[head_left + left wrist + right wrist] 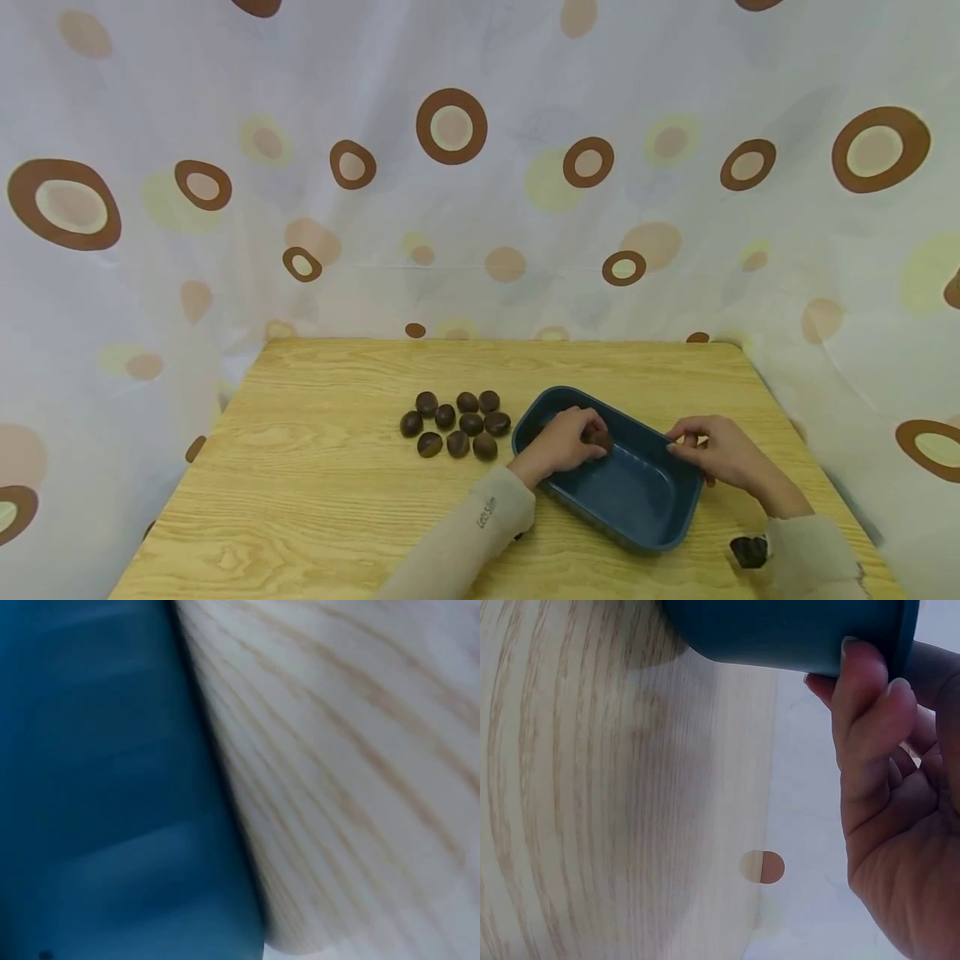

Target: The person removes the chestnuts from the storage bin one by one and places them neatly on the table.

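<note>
A deep blue rectangular box [622, 492] sits at an angle on the table, right of the middle. The left hand [566, 437] reaches over its near-left rim and pinches a brown chestnut [600, 440] between fingers and thumb inside the box. The left wrist view is filled by the box's side [127, 780] and the tabletop; the hand itself is out of that picture. At the right end, the right hand [716, 454] grips the box's rim. From the right wrist, its bent fingers [862, 712] show against the outer wall [795, 634].
Several dark brown chestnuts [471, 424] lie in loose rows left of the box. The pale wooden table [300, 483] ends at a patterned curtain [510, 208] behind and at both sides. A small black object [748, 551] is by the right cuff.
</note>
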Demonstrator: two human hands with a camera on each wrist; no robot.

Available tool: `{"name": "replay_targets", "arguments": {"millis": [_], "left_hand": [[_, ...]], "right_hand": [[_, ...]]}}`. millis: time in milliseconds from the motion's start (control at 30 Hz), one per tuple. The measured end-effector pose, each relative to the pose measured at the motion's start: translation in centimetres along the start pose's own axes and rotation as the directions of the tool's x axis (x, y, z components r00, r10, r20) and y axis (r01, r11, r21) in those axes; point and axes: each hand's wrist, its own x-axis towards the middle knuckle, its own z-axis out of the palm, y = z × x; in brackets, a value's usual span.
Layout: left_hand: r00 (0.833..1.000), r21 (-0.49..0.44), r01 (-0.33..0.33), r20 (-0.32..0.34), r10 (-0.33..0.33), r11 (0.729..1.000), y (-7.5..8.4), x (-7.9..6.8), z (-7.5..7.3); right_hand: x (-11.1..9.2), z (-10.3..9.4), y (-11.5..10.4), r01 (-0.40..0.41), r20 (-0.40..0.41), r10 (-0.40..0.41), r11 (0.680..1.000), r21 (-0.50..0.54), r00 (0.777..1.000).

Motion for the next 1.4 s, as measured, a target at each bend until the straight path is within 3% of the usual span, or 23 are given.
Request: {"name": "replay_targets", "arguments": {"millis": [233, 600, 1000, 1167, 1400], "left_hand": [[0.999, -0.252, 0.003, -0.036, -0.012, 0.968, 0.0, -0.3, -0.3], [0.994, -0.446, -0.081, -0.097, 0.042, 0.891, 0.0, -0.7, -0.8], [0.984, -0.481, -0.175, -0.122, 0.132, 0.859, 1.1, -1.2, -1.5], [0.982, -0.516, -0.189, -0.121, 0.147, 0.835, 1.7, -1.9, -2.2], [0.977, -0.513, -0.214, -0.125, 0.174, 0.831, 1.9, -3.0, -3.8]], "right_hand": [[-0.1, 0.0, 0.1, -0.025, 0.013, 0.025, 0.999, 0.038, 1.000], [0.0, 0.1, 0.2, -0.038, 0.017, 0.038, 0.999, 0.035, 0.999], [-0.1, 0.0, 0.0, -0.040, 0.023, 0.039, 0.998, 0.051, 0.999], [0.1, -0.1, -0.2, -0.023, 0.022, 0.022, 0.999, 0.044, 1.000], [0.2, -0.5, -0.2, -0.040, 0.034, 0.040, 0.999, 0.002, 0.999]]}}
